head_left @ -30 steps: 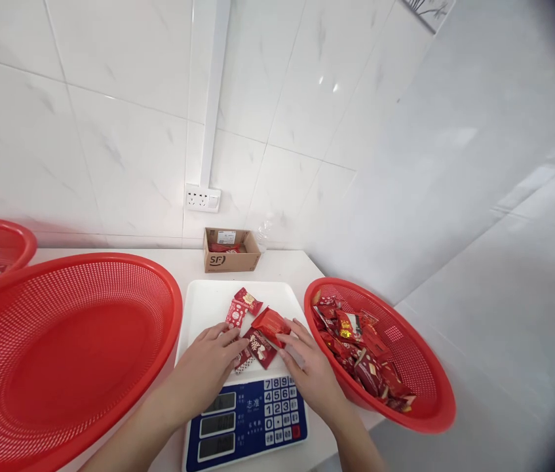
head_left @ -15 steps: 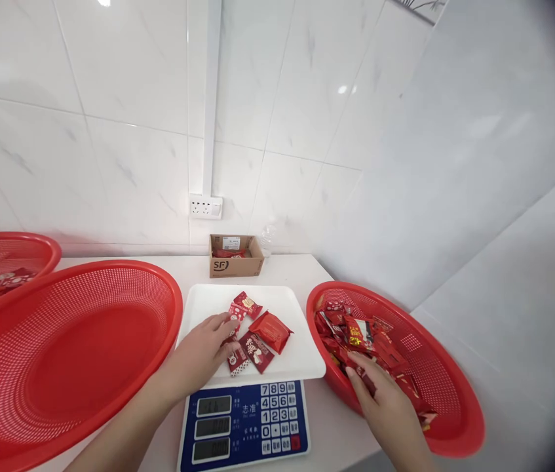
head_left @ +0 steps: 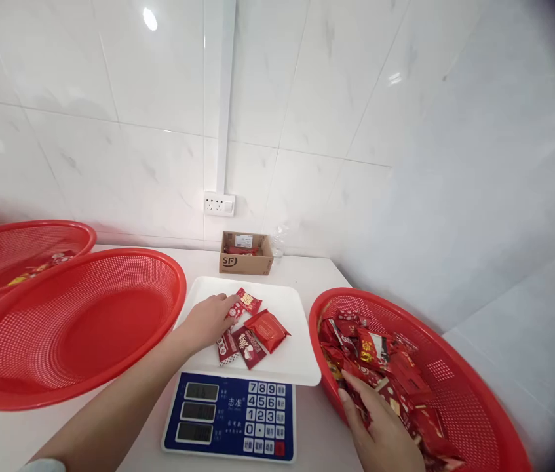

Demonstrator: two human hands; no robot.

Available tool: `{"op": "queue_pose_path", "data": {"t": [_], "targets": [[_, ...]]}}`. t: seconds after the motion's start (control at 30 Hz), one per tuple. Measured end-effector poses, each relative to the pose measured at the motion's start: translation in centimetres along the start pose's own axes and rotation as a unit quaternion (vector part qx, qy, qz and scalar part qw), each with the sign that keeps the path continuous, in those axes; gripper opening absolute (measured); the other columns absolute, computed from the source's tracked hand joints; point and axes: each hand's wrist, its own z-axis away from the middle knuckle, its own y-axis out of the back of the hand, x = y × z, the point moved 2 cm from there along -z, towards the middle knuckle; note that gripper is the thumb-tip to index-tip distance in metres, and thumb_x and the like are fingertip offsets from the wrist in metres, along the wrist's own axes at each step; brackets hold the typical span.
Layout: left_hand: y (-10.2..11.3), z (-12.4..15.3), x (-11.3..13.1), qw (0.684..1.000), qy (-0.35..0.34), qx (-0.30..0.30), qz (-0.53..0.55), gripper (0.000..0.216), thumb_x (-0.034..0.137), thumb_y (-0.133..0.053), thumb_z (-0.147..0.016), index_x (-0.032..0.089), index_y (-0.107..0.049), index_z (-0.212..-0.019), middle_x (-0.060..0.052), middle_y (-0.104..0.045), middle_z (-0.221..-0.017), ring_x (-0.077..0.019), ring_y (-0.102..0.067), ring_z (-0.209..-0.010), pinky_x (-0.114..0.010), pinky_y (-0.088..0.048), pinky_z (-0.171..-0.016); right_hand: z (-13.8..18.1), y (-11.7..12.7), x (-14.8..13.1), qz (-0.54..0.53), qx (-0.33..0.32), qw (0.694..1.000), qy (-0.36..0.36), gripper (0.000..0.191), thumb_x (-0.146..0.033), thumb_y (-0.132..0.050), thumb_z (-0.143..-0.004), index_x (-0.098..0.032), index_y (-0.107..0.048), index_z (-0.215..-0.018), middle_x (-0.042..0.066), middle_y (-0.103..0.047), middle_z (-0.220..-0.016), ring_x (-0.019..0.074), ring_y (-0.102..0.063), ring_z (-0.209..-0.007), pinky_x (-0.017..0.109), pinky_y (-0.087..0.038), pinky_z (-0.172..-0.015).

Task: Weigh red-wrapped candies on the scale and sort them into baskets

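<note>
My left hand (head_left: 211,319) lies over the white tray (head_left: 297,367) of a digital scale. Its fingers are stretched and slightly bent, resting against a pink-red dotted snack packet (head_left: 236,311) that they partly cover. Around it lie a small red packet (head_left: 249,301), a bright red packet (head_left: 267,329), a dark red packet (head_left: 249,348) and a dotted dark red packet (head_left: 227,348). My right hand (head_left: 380,426) reaches into the right red basket (head_left: 474,373), thumb and forefinger apart over wrapped packets (head_left: 373,349). Its other fingers are partly hidden.
The scale's blue keypad panel (head_left: 230,419) faces me. To the left stand a red basket (head_left: 110,328) with a bare bottom and another basket (head_left: 26,236) holding packets. An open cardboard box (head_left: 246,262) and a clear plastic item (head_left: 278,241) sit near the wall.
The view has shifted. My left hand has drawn back a little, uncovering more of the dotted dark red packet. My right hand remains among the packets in the right basket.
</note>
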Motion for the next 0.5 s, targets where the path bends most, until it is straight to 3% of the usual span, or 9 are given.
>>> {"op": "queue_pose_path", "data": {"t": [0.17, 0.3, 0.4, 0.5], "targets": [[0.1, -0.1, 0.0, 1.000, -0.002, 0.012, -0.007, 0.049, 0.014, -0.040, -0.088, 0.024, -0.039, -0.136, -0.009, -0.057, -0.120, -0.0252, -0.063, -0.096, -0.035, -0.048, -0.073, 0.4, 0.2, -0.3, 0.003, -0.022, 0.999, 0.029, 0.051, -0.056, -0.032, -0.092, -0.024, -0.064, -0.117, 0.006, -0.067, -0.120, 0.0256, -0.062, -0.110, 0.038, -0.051, -0.091], [0.5, 0.6, 0.1, 1.000, -0.029, 0.001, -0.006, 0.036, 0.008, -0.039, -0.086, 0.021, -0.056, -0.115, -0.007, -0.059, -0.117, -0.0237, -0.059, -0.105, -0.033, -0.047, -0.080, 0.4, 0.1, 0.0, 0.000, -0.018, 0.997, 0.071, 0.056, -0.057, -0.029, -0.093, -0.022, -0.064, -0.117, 0.007, -0.068, -0.119, 0.0239, -0.062, -0.109, 0.034, -0.050, -0.093], [0.9, 1.3, 0.3, 0.999, -0.047, -0.018, 0.007, 0.026, 0.013, -0.039, -0.089, 0.021, -0.060, -0.102, -0.005, -0.061, -0.112, -0.0197, -0.061, -0.098, -0.029, -0.048, -0.077, 0.5, 0.1, 0.1, -0.003, -0.019, 0.996, 0.086, 0.057, -0.057, -0.027, -0.093, -0.020, -0.064, -0.117, 0.007, -0.068, -0.119, 0.0230, -0.063, -0.108, 0.032, -0.050, -0.092], [1.1, 1.8, 0.4, 0.998, -0.060, -0.034, 0.012, 0.026, 0.021, -0.038, -0.092, 0.022, -0.063, -0.101, -0.004, -0.062, -0.110, -0.0177, -0.062, -0.092, -0.026, -0.048, -0.072, 0.6, 0.0, 0.2, 0.005, -0.013, 0.996, 0.084, 0.055, -0.057, -0.028, -0.093, -0.023, -0.064, -0.117, 0.006, -0.068, -0.118, 0.0230, -0.063, -0.107, 0.033, -0.052, -0.090]]}}
